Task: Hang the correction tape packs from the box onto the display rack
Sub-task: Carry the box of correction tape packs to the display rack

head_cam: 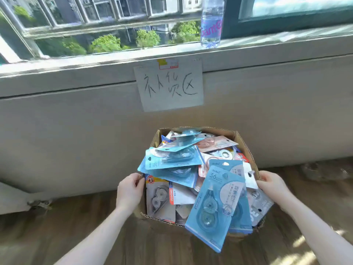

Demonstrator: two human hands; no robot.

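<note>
— Fingers of the left hand [129, 190] curl round the left wall of the cardboard box [242, 142]; the right hand [271, 183] grips the right wall.
— And the correction tape packs [214, 207]?
— Heaped inside the box, between both hands, one blue pack jutting over the near rim. It all sits on the wooden floor [57, 226], under a handwritten paper sign [170, 87].

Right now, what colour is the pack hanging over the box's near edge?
Light blue, seen in the head view.

Paper sign [169, 87] reads "补货区"; blue correction tape pack [215, 203] shows "36"; bottle [211, 23] label partly legible.
</note>
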